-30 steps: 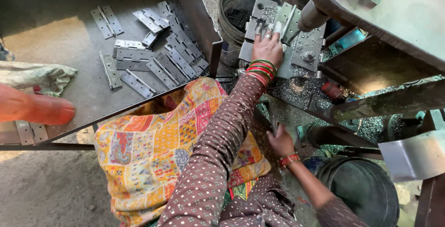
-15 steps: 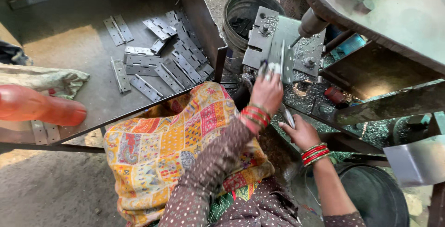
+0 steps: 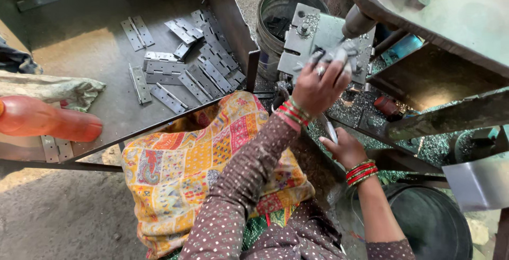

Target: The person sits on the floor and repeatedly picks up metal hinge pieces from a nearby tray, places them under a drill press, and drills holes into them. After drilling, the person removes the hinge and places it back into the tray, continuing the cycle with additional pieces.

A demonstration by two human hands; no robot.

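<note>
My left hand (image 3: 317, 87), with red and green bangles at the wrist, is raised in front of the grey steel jig plate (image 3: 302, 42) under the drill spindle (image 3: 356, 22). Its fingers are closed on a small grey metal hinge piece (image 3: 339, 54). My right hand (image 3: 347, 149) is lower, by the machine's chip-covered base, and grips a narrow metal strip (image 3: 327, 127) that points up towards the left hand. Flat grey hinges (image 3: 204, 69) lie scattered in the open steel tray (image 3: 79, 53) to the left.
A metal bucket (image 3: 275, 10) stands behind the jig. A dark round tub (image 3: 432, 223) sits at the lower right. An orange plastic bottle (image 3: 47, 122) and a rag (image 3: 58, 90) lie on the tray's left side. A patterned yellow cloth (image 3: 185, 170) covers my lap.
My left hand came off the jig plate, drew back with a hinge piece and is raised at the jig again. My right hand rose slightly with its strip.
</note>
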